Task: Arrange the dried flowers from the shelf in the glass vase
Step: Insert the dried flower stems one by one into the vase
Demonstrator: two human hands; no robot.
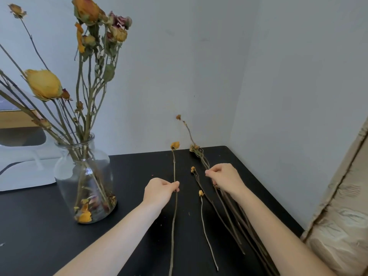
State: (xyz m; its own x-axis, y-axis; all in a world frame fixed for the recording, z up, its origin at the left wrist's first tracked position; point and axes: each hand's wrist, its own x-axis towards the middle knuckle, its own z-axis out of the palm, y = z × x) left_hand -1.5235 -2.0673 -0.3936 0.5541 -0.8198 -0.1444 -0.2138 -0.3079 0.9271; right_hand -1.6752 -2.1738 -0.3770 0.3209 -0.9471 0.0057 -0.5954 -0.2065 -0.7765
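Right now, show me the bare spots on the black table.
Free: the near-left table in front of the vase, and the strip between vase and left hand. Crowded: the right side, where loose stems lie under the right hand.

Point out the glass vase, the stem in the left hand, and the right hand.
glass vase (pixel 65 174), head view, on the bare glass of its left shoulder.
stem (pixel 174 166), head view, on the stalk above the left hand's grip.
right hand (pixel 224 175), head view, on the back of the hand.
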